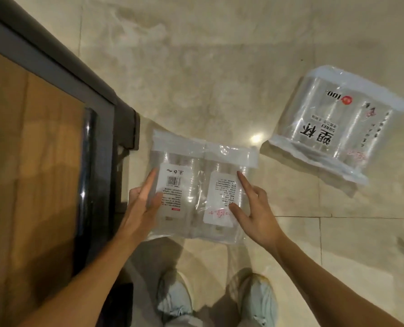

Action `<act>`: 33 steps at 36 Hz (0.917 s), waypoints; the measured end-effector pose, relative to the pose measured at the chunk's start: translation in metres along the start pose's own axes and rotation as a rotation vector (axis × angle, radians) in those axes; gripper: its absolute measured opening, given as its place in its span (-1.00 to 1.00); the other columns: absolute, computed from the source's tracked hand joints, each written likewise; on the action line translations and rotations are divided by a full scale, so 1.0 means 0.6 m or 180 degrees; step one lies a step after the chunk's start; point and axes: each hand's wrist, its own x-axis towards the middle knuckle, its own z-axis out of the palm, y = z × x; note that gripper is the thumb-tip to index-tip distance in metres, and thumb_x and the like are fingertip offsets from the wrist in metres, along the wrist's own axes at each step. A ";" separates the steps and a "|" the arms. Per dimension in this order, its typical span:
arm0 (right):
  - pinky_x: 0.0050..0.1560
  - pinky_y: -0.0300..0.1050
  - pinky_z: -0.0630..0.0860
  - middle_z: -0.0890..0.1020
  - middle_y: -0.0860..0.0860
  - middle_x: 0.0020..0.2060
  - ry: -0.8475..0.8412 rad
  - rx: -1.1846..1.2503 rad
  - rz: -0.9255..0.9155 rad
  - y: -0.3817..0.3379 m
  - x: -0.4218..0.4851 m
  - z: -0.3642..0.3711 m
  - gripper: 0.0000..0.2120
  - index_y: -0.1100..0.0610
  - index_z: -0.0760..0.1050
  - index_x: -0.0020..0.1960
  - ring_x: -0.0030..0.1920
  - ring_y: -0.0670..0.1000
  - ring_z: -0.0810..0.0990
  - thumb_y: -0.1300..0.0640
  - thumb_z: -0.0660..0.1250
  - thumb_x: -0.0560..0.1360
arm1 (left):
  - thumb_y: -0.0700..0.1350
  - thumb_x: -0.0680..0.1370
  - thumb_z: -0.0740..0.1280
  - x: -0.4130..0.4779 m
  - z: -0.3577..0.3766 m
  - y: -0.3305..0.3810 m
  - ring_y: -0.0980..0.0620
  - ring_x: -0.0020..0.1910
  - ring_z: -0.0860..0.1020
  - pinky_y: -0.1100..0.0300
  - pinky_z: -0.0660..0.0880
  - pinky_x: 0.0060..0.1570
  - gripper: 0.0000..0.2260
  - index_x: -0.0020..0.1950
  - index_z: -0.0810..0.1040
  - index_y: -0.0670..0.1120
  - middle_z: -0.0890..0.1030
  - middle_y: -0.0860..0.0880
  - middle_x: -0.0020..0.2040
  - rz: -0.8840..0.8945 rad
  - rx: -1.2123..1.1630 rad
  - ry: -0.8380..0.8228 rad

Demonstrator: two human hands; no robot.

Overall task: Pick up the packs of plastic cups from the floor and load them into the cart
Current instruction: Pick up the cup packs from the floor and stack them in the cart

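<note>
Marble floor (196, 67) spreads beside the cart (30, 138). Both hands — left (140, 204), right (255, 208) — clasp one pack (196, 190) just right of it. Another pack (338, 123) lies farther right.

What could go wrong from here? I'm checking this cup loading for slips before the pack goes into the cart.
The pack of cups is only pressed between the flat left hand and right hand, so the slick wrap might slide out. The cart edge sits close on the left, so the pack could catch on it. Another pack lies on the floor nearby, a possible trip hazard.
</note>
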 end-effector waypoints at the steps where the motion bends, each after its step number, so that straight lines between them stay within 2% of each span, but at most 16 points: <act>1: 0.44 0.11 0.46 0.30 0.02 0.34 0.0079 0.0025 -0.0019 -0.024 -0.014 -0.023 -0.27 -0.35 -0.03 0.60 0.33 0.00 0.41 -0.03 0.34 0.63 | 0.36 0.47 0.18 -0.018 -0.006 0.037 -0.06 0.20 0.49 -0.13 0.55 0.09 -0.38 0.50 0.03 0.43 0.32 -0.04 0.34 -0.0034 0.0010 0.0120; 3: 0.40 0.00 0.51 0.28 -0.03 0.32 0.0233 0.0077 -0.0073 -0.077 -0.050 -0.078 -0.27 -0.41 -0.01 0.57 0.23 -0.15 0.42 -0.01 0.35 0.62 | 0.34 0.49 0.14 -0.065 -0.021 0.118 0.07 0.15 0.45 0.07 0.51 0.06 -0.41 0.48 0.01 0.46 0.28 -0.01 0.29 0.0120 0.0067 0.0333; 5: 0.37 -0.06 0.54 0.27 -0.05 0.32 0.0371 0.0149 -0.0130 -0.140 -0.091 -0.146 -0.27 -0.48 0.00 0.53 0.19 -0.24 0.40 0.00 0.37 0.61 | 0.28 0.54 0.19 -0.111 -0.043 0.196 0.07 0.17 0.45 0.09 0.51 0.04 -0.45 0.48 0.05 0.45 0.29 -0.01 0.28 0.0308 0.0015 0.0444; 8: 0.41 0.06 0.52 0.27 -0.06 0.35 0.0538 0.0163 -0.0240 -0.259 -0.167 -0.268 -0.26 -0.51 0.03 0.52 0.35 -0.11 0.38 0.00 0.38 0.60 | 0.05 0.61 0.26 -0.192 -0.081 0.344 0.13 0.12 0.56 0.15 0.63 -0.03 -0.48 0.48 0.15 0.41 0.37 -0.01 0.18 0.0574 -0.0159 0.0504; 10: 0.37 0.13 0.53 0.29 -0.06 0.34 0.0629 0.0132 -0.0308 -0.346 -0.229 -0.354 -0.26 -0.58 0.03 0.48 0.41 -0.02 0.40 -0.03 0.38 0.59 | -0.11 0.63 0.22 -0.262 -0.112 0.456 0.36 0.03 0.57 0.39 0.58 -0.11 -0.49 0.44 0.17 0.37 0.42 0.18 0.11 0.0773 -0.0296 0.0390; 11: 0.33 0.09 0.55 0.30 -0.08 0.33 0.0703 0.0125 -0.0347 -0.392 -0.262 -0.398 -0.27 -0.59 0.04 0.47 0.40 -0.01 0.42 -0.05 0.39 0.58 | -0.14 0.63 0.21 -0.299 -0.129 0.516 0.43 0.04 0.55 0.41 0.56 -0.06 -0.49 0.42 0.17 0.37 0.46 0.27 0.14 0.0892 -0.0357 0.0280; 13: 0.20 -0.20 0.52 0.33 -0.10 0.32 0.0899 0.0190 -0.0451 -0.485 -0.332 -0.488 -0.31 -0.58 0.10 0.46 0.27 -0.07 0.46 -0.08 0.39 0.57 | -0.08 0.63 0.23 -0.375 -0.170 0.632 0.37 0.14 0.55 0.26 0.55 0.13 -0.47 0.46 0.14 0.39 0.50 0.35 0.24 0.1051 -0.0386 0.0105; 15: 0.07 -0.36 0.43 0.38 -0.13 0.30 0.1103 0.0275 -0.0538 -0.577 -0.407 -0.577 -0.35 -0.54 0.16 0.47 0.11 -0.18 0.45 -0.10 0.39 0.56 | -0.07 0.62 0.24 -0.453 -0.210 0.741 0.37 0.08 0.58 0.34 0.56 0.05 -0.46 0.48 0.13 0.37 0.58 0.40 0.13 0.1093 -0.0581 -0.0063; 16: 0.10 -0.35 0.42 0.40 -0.14 0.29 0.1181 0.0307 -0.0597 -0.623 -0.447 -0.621 -0.36 -0.53 0.18 0.47 0.06 -0.24 0.43 -0.10 0.39 0.55 | -0.06 0.61 0.25 -0.498 -0.228 0.799 0.34 0.08 0.59 0.35 0.57 0.01 -0.46 0.48 0.15 0.37 0.61 0.39 0.09 0.1166 -0.0639 -0.0159; 18: 0.27 -0.17 0.46 0.42 -0.13 0.29 0.1279 0.0335 -0.0652 -0.710 -0.524 -0.704 -0.38 -0.54 0.19 0.46 0.06 -0.26 0.43 -0.17 0.37 0.53 | 0.02 0.58 0.29 -0.584 -0.263 0.901 0.26 0.18 0.57 0.19 0.55 0.15 -0.45 0.46 0.17 0.42 0.59 0.35 0.17 0.1345 -0.0553 -0.0275; 20: 0.43 0.02 0.40 0.42 -0.13 0.37 0.1315 0.0340 -0.0685 -0.784 -0.602 -0.775 -0.38 -0.54 0.17 0.47 0.26 -0.19 0.45 -0.29 0.33 0.48 | 0.03 0.57 0.28 -0.666 -0.291 0.991 0.26 0.22 0.55 0.22 0.54 0.15 -0.44 0.46 0.16 0.43 0.55 0.40 0.20 0.1525 -0.0448 -0.0344; 23: 0.53 0.01 0.29 0.39 -0.27 0.43 0.1448 0.0457 -0.0898 -0.877 -0.721 -0.865 -0.42 -0.45 0.20 0.51 0.45 -0.15 0.38 -0.22 0.34 0.56 | 0.05 0.56 0.28 -0.786 -0.317 1.115 0.15 0.19 0.60 0.07 0.57 0.13 -0.47 0.43 0.19 0.47 0.58 0.37 0.18 0.1746 -0.0349 -0.0340; 25: 0.48 -0.06 0.33 0.38 -0.43 0.33 0.1526 0.0600 -0.1014 -0.920 -0.798 -0.911 -0.44 -0.41 0.25 0.51 0.43 -0.17 0.41 -0.12 0.36 0.59 | 0.12 0.55 0.28 -0.859 -0.322 1.181 0.18 0.13 0.60 0.07 0.54 0.07 -0.49 0.39 0.19 0.52 0.58 0.44 0.10 0.1941 -0.0297 -0.0318; 27: 0.39 -0.11 0.34 0.34 -0.54 0.24 0.1583 0.0727 -0.1047 -0.945 -0.866 -0.945 -0.47 -0.47 0.28 0.45 0.44 -0.15 0.38 -0.14 0.38 0.58 | 0.25 0.50 0.31 -0.920 -0.326 1.233 0.23 0.11 0.53 0.05 0.48 0.05 -0.50 0.35 0.19 0.57 0.53 0.47 0.05 0.2027 -0.0229 -0.0282; 30: 0.30 -0.12 0.35 0.38 -0.36 0.41 0.1711 0.0955 -0.1038 -0.965 -0.958 -0.982 -0.49 -0.50 0.29 0.42 0.40 -0.15 0.37 -0.17 0.38 0.56 | 0.43 0.34 0.36 -0.992 -0.323 1.292 0.04 0.29 0.46 -0.16 0.43 0.23 -0.46 0.27 0.23 0.63 0.42 0.44 0.18 0.2148 -0.0019 -0.0422; 33: 0.09 -0.35 0.40 0.38 -0.29 0.40 0.2017 0.0910 -0.1009 -0.974 -1.037 -1.003 -0.44 -0.37 0.26 0.52 0.19 -0.29 0.46 -0.12 0.37 0.59 | 0.46 0.28 0.37 -1.039 -0.304 1.335 0.01 0.36 0.40 -0.19 0.39 0.27 -0.41 0.26 0.23 0.64 0.40 0.31 0.35 0.2383 0.0160 -0.0658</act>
